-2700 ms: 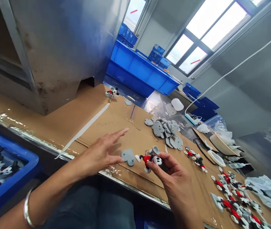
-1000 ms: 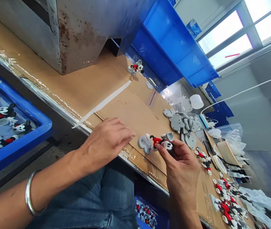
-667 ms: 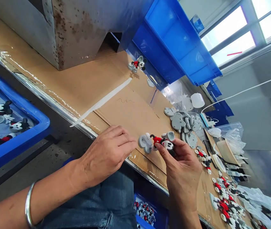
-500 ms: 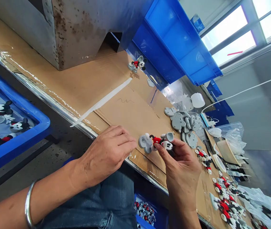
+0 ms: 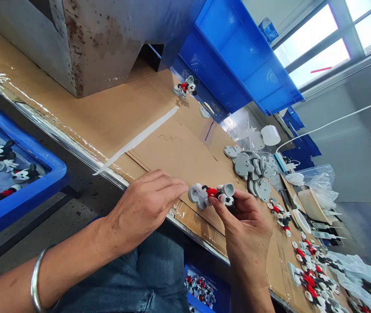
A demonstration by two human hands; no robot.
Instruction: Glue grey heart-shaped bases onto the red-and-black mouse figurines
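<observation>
A Mickey Mouse figurine (image 5: 212, 192) with red shorts, a grey cup and a grey base lies sideways in the air above the table's near edge. My right hand (image 5: 245, 221) grips it by the head and body between thumb and fingers. The base points left, toward my left hand (image 5: 152, 202). That hand is closed, its fingers pressed together, with the tips right beside the base. Whether they touch it or pinch something small, I cannot tell. Farther back, a similar figurine (image 5: 185, 88) stands on the cardboard-covered table (image 5: 185, 152).
Grey bases (image 5: 253, 167) lie piled beyond my right hand. More figurines (image 5: 312, 274) are heaped at the right. A metal box (image 5: 107, 52) stands back left, near a large blue bin (image 5: 234, 48). A blue crate (image 5: 51, 163) of figurines is at the left.
The view has shifted slightly. Both hands keep nearly the same pose, and the figurine's base now sits a little closer to my left fingertips.
</observation>
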